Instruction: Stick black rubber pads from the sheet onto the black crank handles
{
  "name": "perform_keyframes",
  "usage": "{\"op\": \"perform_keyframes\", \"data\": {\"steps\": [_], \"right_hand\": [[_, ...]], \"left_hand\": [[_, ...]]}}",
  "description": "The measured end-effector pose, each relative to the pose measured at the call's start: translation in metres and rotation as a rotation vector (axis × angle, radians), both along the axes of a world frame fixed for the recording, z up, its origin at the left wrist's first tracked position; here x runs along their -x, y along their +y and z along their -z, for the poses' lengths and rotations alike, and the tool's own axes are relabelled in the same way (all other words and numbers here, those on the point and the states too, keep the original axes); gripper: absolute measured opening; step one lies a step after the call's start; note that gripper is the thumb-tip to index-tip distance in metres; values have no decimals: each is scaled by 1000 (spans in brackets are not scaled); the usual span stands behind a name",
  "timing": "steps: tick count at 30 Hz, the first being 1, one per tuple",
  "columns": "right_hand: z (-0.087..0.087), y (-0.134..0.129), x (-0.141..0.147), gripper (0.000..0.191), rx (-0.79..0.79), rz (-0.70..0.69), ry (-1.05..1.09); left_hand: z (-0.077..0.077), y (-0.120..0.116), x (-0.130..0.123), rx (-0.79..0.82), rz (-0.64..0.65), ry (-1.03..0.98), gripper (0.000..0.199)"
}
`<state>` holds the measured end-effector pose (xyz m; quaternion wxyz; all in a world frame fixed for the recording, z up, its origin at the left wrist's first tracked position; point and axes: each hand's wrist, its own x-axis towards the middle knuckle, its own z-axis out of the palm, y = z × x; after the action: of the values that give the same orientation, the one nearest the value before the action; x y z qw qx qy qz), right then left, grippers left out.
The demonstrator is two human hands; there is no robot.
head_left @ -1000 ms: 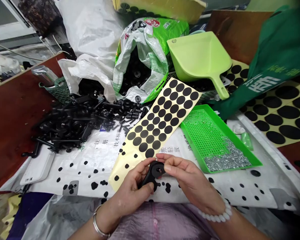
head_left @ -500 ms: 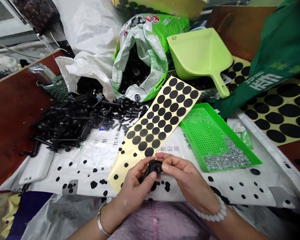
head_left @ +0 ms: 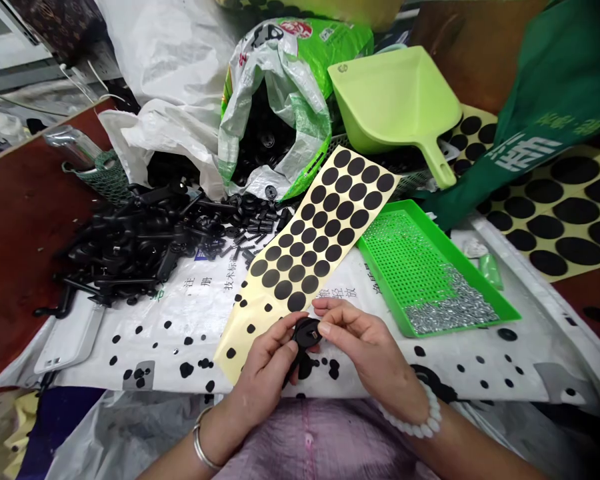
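Observation:
A black plastic part with a round, disc-like end (head_left: pixel 307 333) is held over the front edge of the table. My left hand (head_left: pixel 267 367) is closed around it, thumb lying along the part, whose lower end is partly hidden by the fingers. At the right rim of the round end, my right hand (head_left: pixel 363 340) pinches with thumb and index finger. A small slot shows in the middle of the disc. Just beyond both hands lies a yellow backing sheet (head_left: pixel 245 310) bearing rows of round black stickers (head_left: pixel 297 301).
Black plastic parts (head_left: pixel 120 247) are heaped at the left, near a white plastic tray (head_left: pixel 70 340). A green basket (head_left: pixel 510 319) with small metal pieces (head_left: pixel 450 303) stands at the right. Behind are an open sack (head_left: pixel 310 147) of black parts and a light green dustpan (head_left: pixel 395 100).
My hands have turned the black part, so its round face shows more fully. My left thumb has drawn back from the disc. The whole view has shifted slightly.

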<state>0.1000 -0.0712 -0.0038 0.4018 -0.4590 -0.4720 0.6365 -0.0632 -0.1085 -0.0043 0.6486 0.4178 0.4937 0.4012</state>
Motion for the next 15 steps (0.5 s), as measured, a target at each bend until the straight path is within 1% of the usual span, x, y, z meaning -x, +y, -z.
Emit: {"op": "perform_keyframes", "data": {"steps": [8,15], "right_hand": [[-2,0,1,13,-43,21,-61],[5,-2,1,12,-144,104,-120]], "left_hand": [[3,3,-3,-3,-32,60,40],[7,2,-9,-22,-62,106,44]]}}
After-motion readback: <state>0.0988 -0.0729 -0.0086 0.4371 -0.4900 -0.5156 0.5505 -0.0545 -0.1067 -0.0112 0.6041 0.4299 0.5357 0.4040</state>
